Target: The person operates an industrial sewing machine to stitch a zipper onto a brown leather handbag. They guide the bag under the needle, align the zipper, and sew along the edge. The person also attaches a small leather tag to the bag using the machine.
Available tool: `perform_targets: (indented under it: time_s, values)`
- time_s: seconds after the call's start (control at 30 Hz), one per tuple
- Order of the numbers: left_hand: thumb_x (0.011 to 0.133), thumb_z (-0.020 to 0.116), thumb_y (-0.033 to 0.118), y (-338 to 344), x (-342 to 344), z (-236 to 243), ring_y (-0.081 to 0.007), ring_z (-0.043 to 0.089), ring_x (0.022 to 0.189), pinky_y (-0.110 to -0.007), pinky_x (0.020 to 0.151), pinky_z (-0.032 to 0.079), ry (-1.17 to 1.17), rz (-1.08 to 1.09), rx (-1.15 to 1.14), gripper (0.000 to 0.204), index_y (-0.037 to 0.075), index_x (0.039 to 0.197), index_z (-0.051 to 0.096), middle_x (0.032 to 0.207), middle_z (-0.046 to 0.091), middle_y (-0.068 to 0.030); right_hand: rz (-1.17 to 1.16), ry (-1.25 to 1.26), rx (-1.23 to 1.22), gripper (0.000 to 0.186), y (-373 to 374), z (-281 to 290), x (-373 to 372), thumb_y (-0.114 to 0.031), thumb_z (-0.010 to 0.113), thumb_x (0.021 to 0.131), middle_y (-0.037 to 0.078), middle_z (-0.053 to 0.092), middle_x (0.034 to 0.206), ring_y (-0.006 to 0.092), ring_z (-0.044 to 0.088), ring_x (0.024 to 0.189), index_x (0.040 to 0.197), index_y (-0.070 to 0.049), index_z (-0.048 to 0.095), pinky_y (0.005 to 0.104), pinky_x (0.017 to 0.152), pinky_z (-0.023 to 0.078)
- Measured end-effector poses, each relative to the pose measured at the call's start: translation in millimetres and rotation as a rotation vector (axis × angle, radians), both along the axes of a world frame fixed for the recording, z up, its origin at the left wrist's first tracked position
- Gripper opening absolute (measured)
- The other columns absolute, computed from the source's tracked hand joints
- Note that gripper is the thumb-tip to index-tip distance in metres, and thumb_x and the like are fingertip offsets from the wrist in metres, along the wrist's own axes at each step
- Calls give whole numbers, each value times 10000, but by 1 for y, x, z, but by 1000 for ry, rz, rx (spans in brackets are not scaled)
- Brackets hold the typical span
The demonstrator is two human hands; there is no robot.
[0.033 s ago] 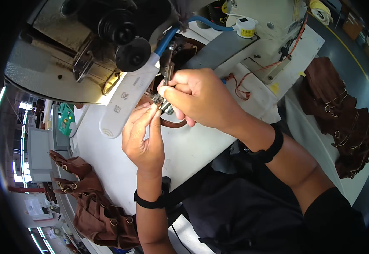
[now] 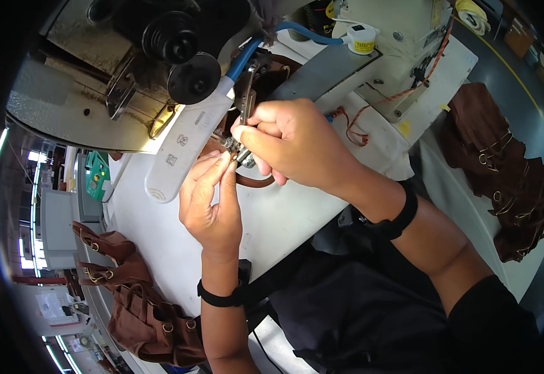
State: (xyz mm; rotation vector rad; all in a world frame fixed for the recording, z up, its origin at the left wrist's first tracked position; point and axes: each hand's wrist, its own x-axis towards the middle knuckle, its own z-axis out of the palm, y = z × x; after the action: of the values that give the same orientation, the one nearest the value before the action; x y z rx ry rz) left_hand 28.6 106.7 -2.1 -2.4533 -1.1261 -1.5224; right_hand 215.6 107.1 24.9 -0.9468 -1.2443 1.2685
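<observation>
At the working end of a sewing machine (image 2: 66, 103), both hands meet beside small metal parts (image 2: 244, 156). My left hand (image 2: 211, 202) is pinched closed, thumb and fingertips together against these parts; a tiny brass-coloured bit shows at the tips, too small to name. Just to the right, my right hand (image 2: 297, 143) is curled closed, its thumb and forefinger at the lower end of an upright dark metal bar (image 2: 247, 103). What its fingers grip is hidden. Brown leather (image 2: 254, 182) with a curved edge shows beneath the hands.
A long grey-white lamp (image 2: 178, 146) on a blue flexible neck hangs left of my hands. Brown leather bags (image 2: 153, 324) stand at the lower left. More brown leather pieces with metal rings (image 2: 503, 181) lie at the right. An orange cord (image 2: 354, 134) runs across the white table (image 2: 272, 218).
</observation>
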Motion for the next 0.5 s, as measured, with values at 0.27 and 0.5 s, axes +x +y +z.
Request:
perform_targets:
  time_s: [0.27,0.5]
  values:
    - [860,761,-94,2,-1,-1,-273,711,984,-352,881,564,-31,-40,-25,199,-14,1042,756,1012,732,-152,-60,26,5,256,-2,2,-3,-155,633,1000,47,628,582,74,553,443,840,42,667,264,408,429]
    - [858,760,-98,4,0,3,-272,709,982,-352,886,565,-37,-43,-20,215,-2,1050,764,1012,732,-151,-28,37,-8,204,1,1,-3,-151,649,1004,28,639,607,52,526,449,934,36,690,230,425,417]
